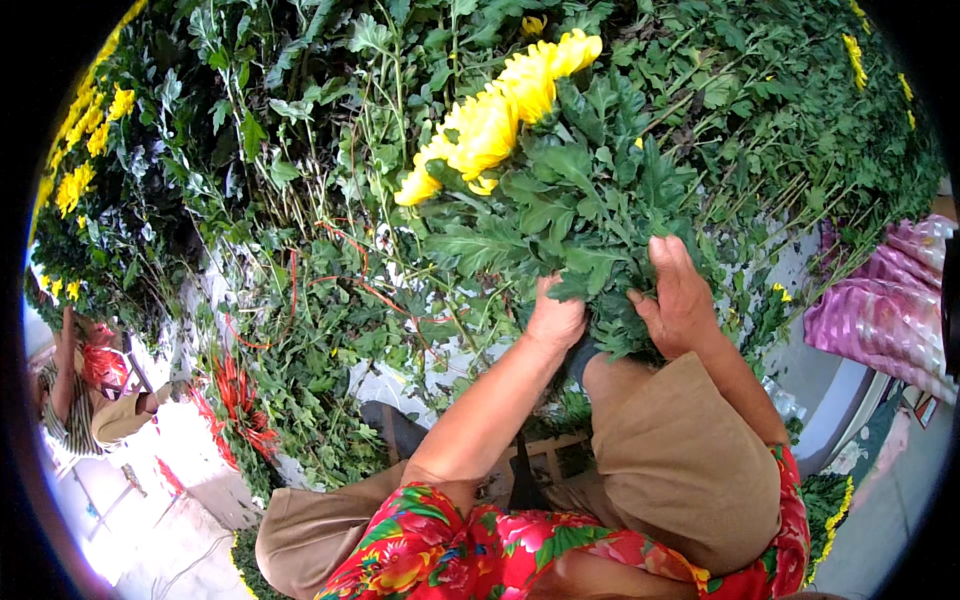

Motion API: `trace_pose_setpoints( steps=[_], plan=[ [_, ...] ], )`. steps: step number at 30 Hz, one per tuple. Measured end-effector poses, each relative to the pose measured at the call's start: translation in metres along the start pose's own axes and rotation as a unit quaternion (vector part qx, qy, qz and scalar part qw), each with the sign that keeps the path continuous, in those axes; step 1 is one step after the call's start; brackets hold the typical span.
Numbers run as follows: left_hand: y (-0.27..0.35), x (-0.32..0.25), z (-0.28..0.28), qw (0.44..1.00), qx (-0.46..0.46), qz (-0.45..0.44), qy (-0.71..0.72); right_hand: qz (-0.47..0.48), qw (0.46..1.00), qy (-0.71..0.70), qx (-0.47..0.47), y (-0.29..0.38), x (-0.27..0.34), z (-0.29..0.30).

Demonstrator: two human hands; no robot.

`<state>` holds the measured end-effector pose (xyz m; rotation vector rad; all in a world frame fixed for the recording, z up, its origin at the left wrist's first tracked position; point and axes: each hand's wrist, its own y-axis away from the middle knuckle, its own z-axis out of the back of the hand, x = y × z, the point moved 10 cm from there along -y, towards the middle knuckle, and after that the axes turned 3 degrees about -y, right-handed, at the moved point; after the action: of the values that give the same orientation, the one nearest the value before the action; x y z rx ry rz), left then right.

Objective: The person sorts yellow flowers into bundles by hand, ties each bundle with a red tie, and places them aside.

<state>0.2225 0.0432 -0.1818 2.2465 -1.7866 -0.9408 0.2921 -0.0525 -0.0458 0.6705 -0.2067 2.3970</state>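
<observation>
A bunch of yellow chrysanthemums point(487, 131) with dark green leaves lies slanted in front of me, blooms pointing to the upper left. My left hand point(559, 315) is closed round its lower stems, partly covered by leaves. Against the right side of the bunch rests my right hand point(677, 300), its thumb apart from the fingers. Leaves hide some of its contact with the bunch. The lower end of the bunch reaches down close to my right knee point(675, 435).
Heaped chrysanthemum stems point(750, 112) surround the bunch. Orange-red ties point(292, 300) trail over leaves at left, near a cluster of red strips point(236, 409). Another person point(71, 397) sits at far left. Pink-purple shiny fabric point(877, 307) lies at right. More bundles point(821, 517) stand behind me.
</observation>
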Motion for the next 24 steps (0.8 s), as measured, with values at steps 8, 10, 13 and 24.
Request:
trace_pose_setpoints(
  steps=[8,10,13,24],
  plan=[
    [0.031,-0.021,-0.043,0.970,0.038,0.057,-0.233,0.032,0.983,0.136,0.118,0.008,0.023,-0.014],
    [0.036,-0.045,-0.044,0.943,0.009,-0.054,-0.329,0.082,0.984,0.138,0.082,-0.007,0.068,0.012],
    [0.062,-0.102,-0.074,0.877,0.009,-0.197,-0.437,0.200,0.967,0.154,0.022,-0.016,0.145,0.068],
    [0.367,-0.348,-0.277,0.332,-0.058,-0.646,-0.685,0.368,0.906,0.001,-0.208,0.042,0.420,0.241]
  ],
)
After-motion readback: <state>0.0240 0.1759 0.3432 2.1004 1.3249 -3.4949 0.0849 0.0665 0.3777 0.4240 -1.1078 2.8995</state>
